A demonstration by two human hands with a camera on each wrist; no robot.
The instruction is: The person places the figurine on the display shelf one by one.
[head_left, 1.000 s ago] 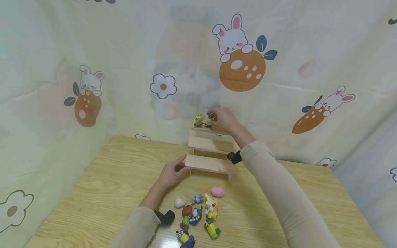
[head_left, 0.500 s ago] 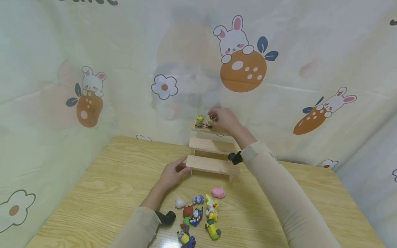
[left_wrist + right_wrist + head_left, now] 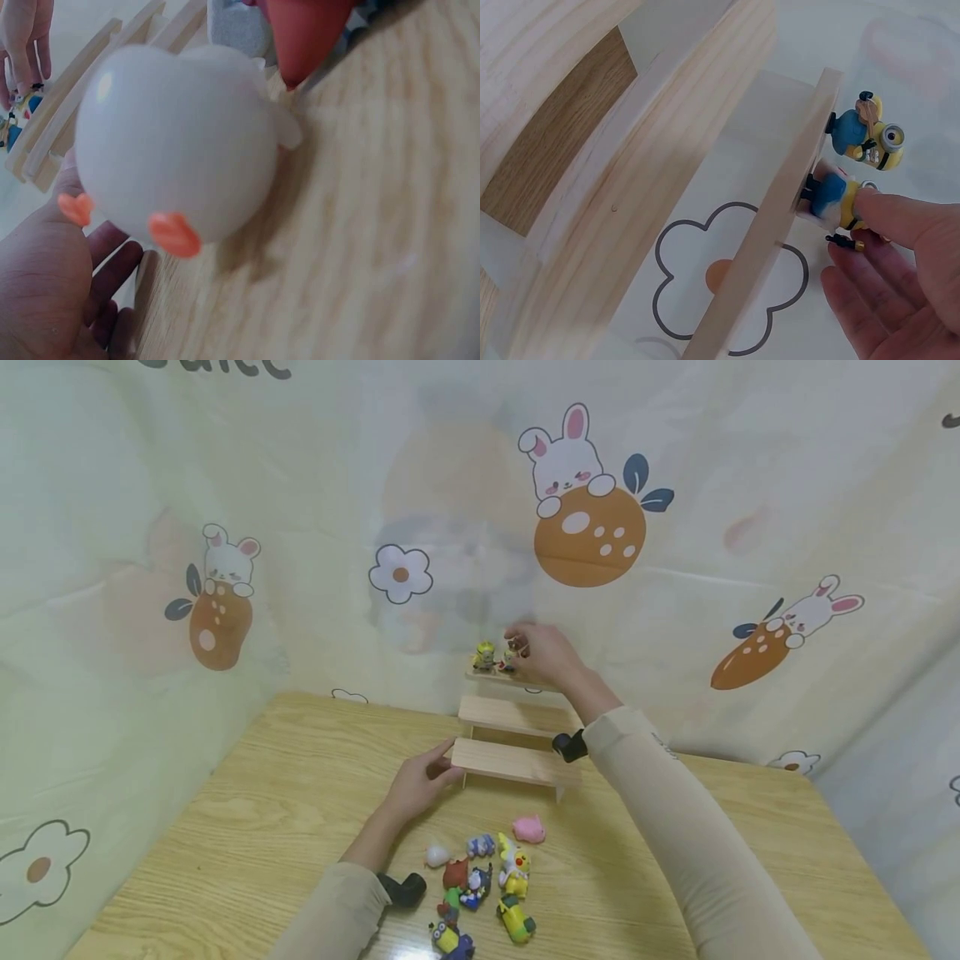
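Right hand [image 3: 546, 653] fingers half hide the second figurine [image 3: 832, 201]; grip unclear.

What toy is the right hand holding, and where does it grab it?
The right hand pinches a small yellow figure by its head end, on the top shelf.

A wooden table [image 3: 262, 810] carries a three-step wooden riser [image 3: 513, 760] and scattered toy figures [image 3: 483, 885]. Two minion figures [image 3: 495, 657] stand on its top step.
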